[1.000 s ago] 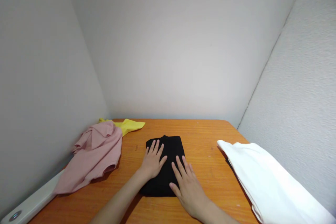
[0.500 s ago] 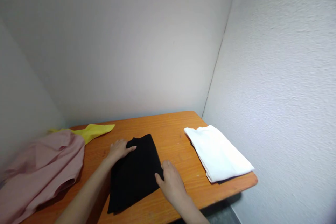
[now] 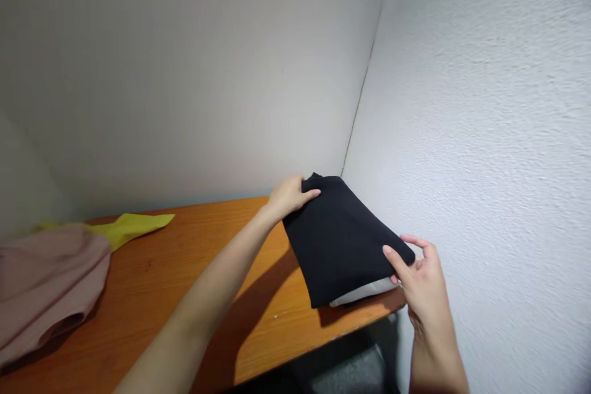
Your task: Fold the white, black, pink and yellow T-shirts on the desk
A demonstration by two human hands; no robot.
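A folded black garment (image 3: 344,237) is held above the right end of the table, over a folded white garment (image 3: 369,289). Only the white garment's near edge shows beneath it. My left hand (image 3: 292,195) grips the black garment's far left corner, thumb on top and fingers under the cloth. At the near right corner, my right hand (image 3: 418,265) pinches the fabric between its thumb above and its fingers below.
On the left of the wooden table (image 3: 194,271) lies a loose pink garment (image 3: 50,283), with a yellow cloth (image 3: 133,228) partly behind it. Walls (image 3: 498,135) stand close at the back and right. A dark gap shows below the table's front edge.
Both hands have lifted the black garment from the table's middle and carried it right, over the white garment. The view has turned slightly right.
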